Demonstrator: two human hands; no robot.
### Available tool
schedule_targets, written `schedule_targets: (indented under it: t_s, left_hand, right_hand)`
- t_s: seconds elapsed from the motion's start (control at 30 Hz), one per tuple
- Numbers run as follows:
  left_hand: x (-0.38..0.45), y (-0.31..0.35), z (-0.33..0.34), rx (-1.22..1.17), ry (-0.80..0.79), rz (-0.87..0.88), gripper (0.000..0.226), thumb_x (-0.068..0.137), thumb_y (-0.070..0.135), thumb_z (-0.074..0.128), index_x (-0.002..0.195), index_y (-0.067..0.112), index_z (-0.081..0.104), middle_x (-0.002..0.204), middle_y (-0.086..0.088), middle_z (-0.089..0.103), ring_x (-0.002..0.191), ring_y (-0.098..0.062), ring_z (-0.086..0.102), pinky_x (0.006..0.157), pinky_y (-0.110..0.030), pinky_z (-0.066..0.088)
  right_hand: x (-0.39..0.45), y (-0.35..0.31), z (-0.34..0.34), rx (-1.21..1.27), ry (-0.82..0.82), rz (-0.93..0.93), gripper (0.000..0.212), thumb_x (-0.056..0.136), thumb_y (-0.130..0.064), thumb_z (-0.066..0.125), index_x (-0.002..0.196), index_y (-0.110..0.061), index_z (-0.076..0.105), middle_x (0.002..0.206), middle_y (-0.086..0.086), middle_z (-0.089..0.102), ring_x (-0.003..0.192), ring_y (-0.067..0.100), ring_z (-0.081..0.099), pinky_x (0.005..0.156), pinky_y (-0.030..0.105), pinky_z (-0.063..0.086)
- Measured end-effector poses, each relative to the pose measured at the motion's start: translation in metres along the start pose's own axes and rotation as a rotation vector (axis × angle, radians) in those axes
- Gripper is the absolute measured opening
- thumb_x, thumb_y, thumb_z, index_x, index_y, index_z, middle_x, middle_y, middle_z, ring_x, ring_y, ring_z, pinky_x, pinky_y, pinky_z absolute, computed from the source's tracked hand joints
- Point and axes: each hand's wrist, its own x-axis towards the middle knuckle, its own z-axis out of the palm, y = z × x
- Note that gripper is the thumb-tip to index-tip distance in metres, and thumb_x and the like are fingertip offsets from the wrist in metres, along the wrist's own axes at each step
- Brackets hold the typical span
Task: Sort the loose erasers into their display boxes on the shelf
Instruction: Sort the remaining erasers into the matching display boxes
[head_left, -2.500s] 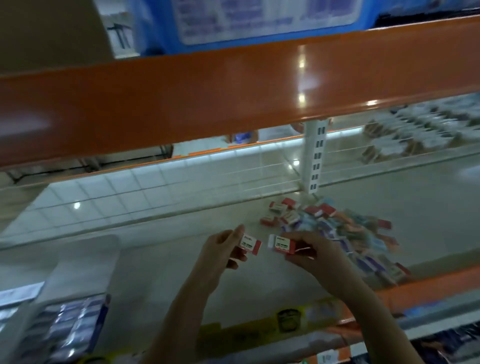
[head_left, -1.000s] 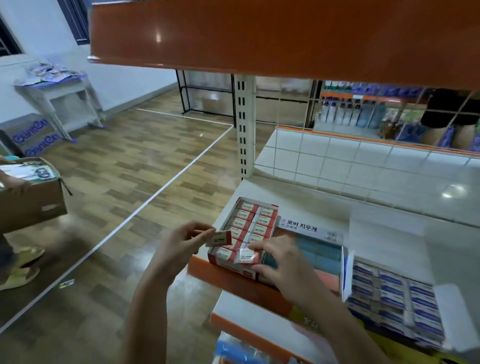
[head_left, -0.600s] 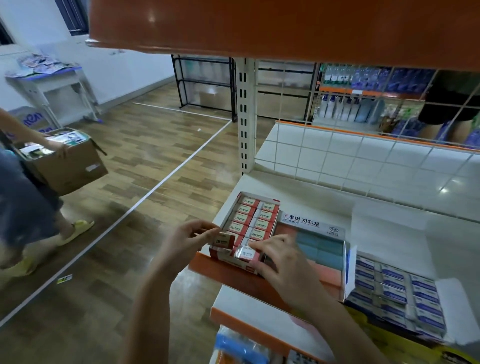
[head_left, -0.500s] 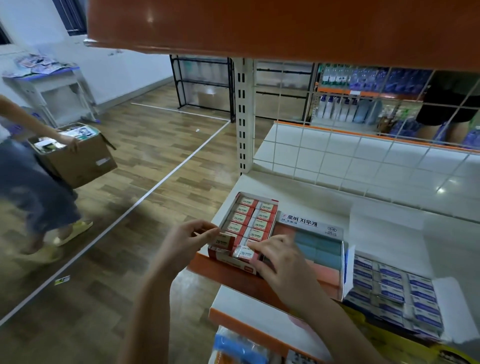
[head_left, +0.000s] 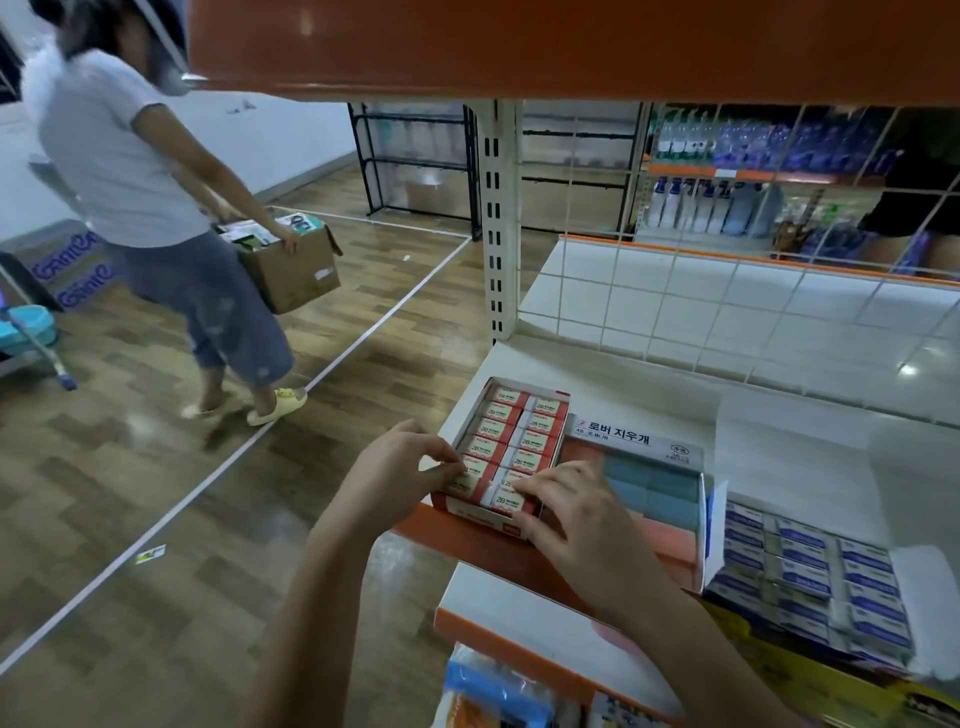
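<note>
Seating both erasers flat in the front row of the red box (head_left: 470, 512) looks like the step in hand; it would go best pressed straight down, labels up, flush with the neighbours so the row stays even. The left hand (head_left: 395, 475) pinches an eraser (head_left: 467, 480) at the box's front-left slot, fingers curled. The right hand (head_left: 571, 512) presses another eraser (head_left: 511, 500) into the front-right slot with nearly straight fingertips (head_left: 519, 487). The box sits at the shelf (head_left: 675, 400) edge, right under both hands.

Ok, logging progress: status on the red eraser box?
Left hand seating an eraser. Right hand pressing the front row. Red box nearly full. Nothing in the way.
</note>
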Motion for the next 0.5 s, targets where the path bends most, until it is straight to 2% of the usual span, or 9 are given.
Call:
schedule_targets:
  t_s: [0.13, 0.27, 0.4, 0.5]
  left_hand:
    - [0.001, 0.005, -0.001, 0.129, 0.002, 0.050, 0.015, 0.086, 0.035, 0.064, 0.098, 0.028, 0.070, 0.093, 0.013, 0.049, 0.087, -0.007, 0.049, 0.070, -0.024, 0.042]
    - [0.005, 0.022, -0.002, 0.210, 0.025, 0.116, 0.015, 0.086, 0.039, 0.062, 0.098, 0.031, 0.068, 0.098, 0.009, 0.053, 0.093, -0.010, 0.049, 0.070, -0.025, 0.040]
    - [0.032, 0.069, 0.009, 0.200, 0.032, 0.286, 0.019, 0.086, 0.040, 0.061, 0.100, 0.028, 0.068, 0.099, 0.005, 0.058, 0.094, -0.017, 0.056, 0.077, -0.030, 0.045]
    - [0.052, 0.124, 0.030, 0.212, -0.038, 0.479, 0.027, 0.089, 0.040, 0.057, 0.110, 0.025, 0.064, 0.107, 0.002, 0.059, 0.100, -0.020, 0.057, 0.085, -0.033, 0.044]
  right_hand:
    - [0.002, -0.001, -0.005, 0.011, -0.030, -0.018, 0.039, 0.094, -0.038, 0.048, 0.129, -0.023, 0.053, 0.125, -0.010, 0.053, 0.120, 0.005, 0.034, 0.097, 0.014, 0.022]
    - [0.011, 0.003, -0.027, -0.032, -0.074, -0.036, 0.040, 0.095, -0.039, 0.046, 0.130, -0.021, 0.051, 0.129, -0.006, 0.051, 0.121, 0.008, 0.036, 0.102, 0.019, 0.024]
    - [0.016, 0.026, -0.067, -0.179, -0.039, 0.010, 0.041, 0.093, -0.037, 0.047, 0.129, -0.018, 0.052, 0.129, -0.002, 0.052, 0.119, 0.014, 0.040, 0.103, 0.025, 0.029]
    - [0.006, 0.055, -0.105, -0.257, -0.017, 0.147, 0.043, 0.092, -0.034, 0.052, 0.133, -0.022, 0.046, 0.132, -0.003, 0.049, 0.123, 0.014, 0.038, 0.104, 0.027, 0.028]
